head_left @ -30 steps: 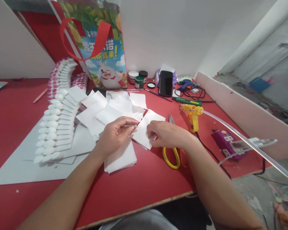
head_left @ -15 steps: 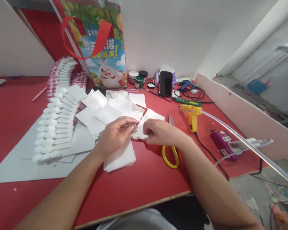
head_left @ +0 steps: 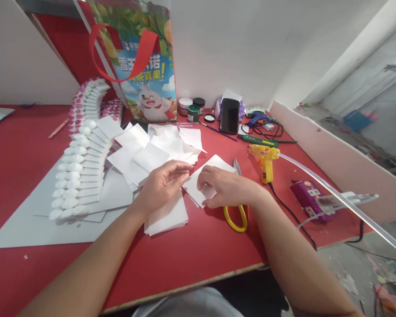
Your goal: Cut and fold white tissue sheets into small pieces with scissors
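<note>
My right hand [head_left: 222, 185] rests on a small stack of white paper squares [head_left: 218, 160]. Its fingers are bent and its thumb stands apart, touching the paper. To its left, my left hand [head_left: 161, 185] has thumb and fingers pinched together; whether something thin lies between them I cannot make out. Beneath that hand lies another stack of white paper sheets [head_left: 169, 213]. Scissors with yellow handles [head_left: 236, 220] lie partly hidden under my right hand and wrist. Behind my hands, loose white paper pieces [head_left: 150, 156] are spread in an overlapping heap.
A fanned row of white-tipped pieces [head_left: 74, 176] lies on grey board [head_left: 23, 229] at left. A yellow glue gun [head_left: 266, 165] and purple power socket [head_left: 312, 198] sit at right. Behind are a printed bag [head_left: 148, 66], paint jars [head_left: 193, 113], a phone [head_left: 229, 115] and a green-handled tool [head_left: 260, 141].
My right hand's fingers have opened and shifted slightly right over the paper, which now lies flatter and more exposed. My left hand stays nearly in place. The view has shifted slightly.
</note>
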Available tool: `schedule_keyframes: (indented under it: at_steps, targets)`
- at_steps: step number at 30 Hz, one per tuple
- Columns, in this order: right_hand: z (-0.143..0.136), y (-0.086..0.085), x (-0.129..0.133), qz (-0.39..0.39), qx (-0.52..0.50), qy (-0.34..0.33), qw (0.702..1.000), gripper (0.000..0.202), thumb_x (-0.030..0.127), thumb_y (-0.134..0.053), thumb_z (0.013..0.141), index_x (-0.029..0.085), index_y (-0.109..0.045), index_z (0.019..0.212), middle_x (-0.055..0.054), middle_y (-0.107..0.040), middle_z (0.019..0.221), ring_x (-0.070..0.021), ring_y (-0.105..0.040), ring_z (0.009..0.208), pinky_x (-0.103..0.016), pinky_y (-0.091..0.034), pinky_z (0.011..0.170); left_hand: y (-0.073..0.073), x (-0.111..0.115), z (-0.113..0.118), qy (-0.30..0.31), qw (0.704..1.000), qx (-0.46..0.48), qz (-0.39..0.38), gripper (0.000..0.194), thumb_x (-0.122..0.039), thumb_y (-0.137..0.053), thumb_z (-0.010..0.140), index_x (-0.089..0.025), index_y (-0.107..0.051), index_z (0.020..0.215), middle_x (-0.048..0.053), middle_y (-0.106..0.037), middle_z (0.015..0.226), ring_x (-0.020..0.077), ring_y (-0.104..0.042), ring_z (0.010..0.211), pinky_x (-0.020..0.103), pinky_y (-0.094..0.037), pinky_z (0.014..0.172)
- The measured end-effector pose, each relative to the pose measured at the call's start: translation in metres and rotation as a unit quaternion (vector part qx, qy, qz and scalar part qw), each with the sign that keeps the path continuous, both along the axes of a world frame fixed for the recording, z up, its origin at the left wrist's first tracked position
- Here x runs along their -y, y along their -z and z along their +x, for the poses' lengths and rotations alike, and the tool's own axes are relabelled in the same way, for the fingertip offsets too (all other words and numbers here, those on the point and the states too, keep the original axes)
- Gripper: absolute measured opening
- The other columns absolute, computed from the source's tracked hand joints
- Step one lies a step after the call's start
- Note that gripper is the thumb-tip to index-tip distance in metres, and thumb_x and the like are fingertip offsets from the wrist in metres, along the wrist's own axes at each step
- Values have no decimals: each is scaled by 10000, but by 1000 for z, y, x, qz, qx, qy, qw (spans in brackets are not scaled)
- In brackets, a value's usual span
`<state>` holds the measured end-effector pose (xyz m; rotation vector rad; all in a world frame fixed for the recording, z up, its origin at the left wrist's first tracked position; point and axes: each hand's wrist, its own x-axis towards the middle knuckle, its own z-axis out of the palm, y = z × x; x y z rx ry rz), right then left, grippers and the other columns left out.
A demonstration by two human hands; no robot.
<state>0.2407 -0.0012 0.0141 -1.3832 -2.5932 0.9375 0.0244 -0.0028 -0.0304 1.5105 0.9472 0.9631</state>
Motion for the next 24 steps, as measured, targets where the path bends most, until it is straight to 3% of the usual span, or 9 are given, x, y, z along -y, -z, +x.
schedule_keyframes:
  at_steps: [3,6,10,13,16,19,21,24]
  targets:
    - [-3,6,-1,18,-4,-27,999,112,88,-672,755,146,-684,849,-61,-646,949,-149,-595,784,-264,-446,720,0,0,0,-4,1000,-9,11,267,-338,-681,904,-175,-706,1114,101,-706,1189,258,-665,1162,474,-507,1084]
    - [0,10,-6,32,-39,-34,998,146,24,-613,738,142,-682,789,-45,-650,877,-126,-581,720,-259,-445,717,0,0,1,2,999,-26,29,246,-341,-679,906,-184,-718,1092,99,-707,1178,259,-664,1147,471,-508,1069]
    - [8,9,-10,12,-151,37,988,125,49,-614,740,156,-665,779,-12,-660,791,-114,-562,690,-247,-430,663,0,1,1,13,1000,-18,20,272,-375,-676,919,-189,-704,1116,108,-700,1210,274,-647,1188,479,-483,1091]
    - [11,5,-11,-57,-336,140,930,46,196,-686,786,170,-649,796,12,-630,731,-98,-534,623,-239,-419,587,1,1,1,20,999,39,-8,437,-393,-729,889,-207,-623,1270,122,-631,1375,295,-566,1324,499,-417,1157]
    - [11,2,-12,-108,-507,208,829,185,316,-765,770,190,-634,801,37,-589,665,-79,-496,535,-226,-411,514,2,1,1,17,997,70,-12,611,-372,-807,820,-222,-561,1359,126,-573,1447,309,-501,1391,512,-361,1198]
    - [9,-1,-14,-112,-611,243,745,252,339,-807,722,215,-596,782,43,-584,676,-84,-535,576,-224,-485,567,2,1,3,21,997,77,-13,569,-369,-803,823,-228,-590,1331,115,-630,1376,306,-550,1338,507,-391,1173]
    - [8,-1,-15,-116,-633,260,720,294,375,-803,710,228,-558,777,42,-578,695,-100,-565,617,-252,-539,633,-2,2,4,27,995,89,-36,459,-409,-750,869,-218,-636,1271,117,-667,1336,315,-591,1291,493,-456,1110]
    - [7,2,-16,-128,-612,284,727,309,436,-762,736,244,-527,793,57,-515,628,-117,-535,573,-293,-568,647,-10,5,6,0,996,85,-41,440,-449,-718,888,-226,-650,1261,105,-656,1378,319,-593,1295,455,-497,1063]
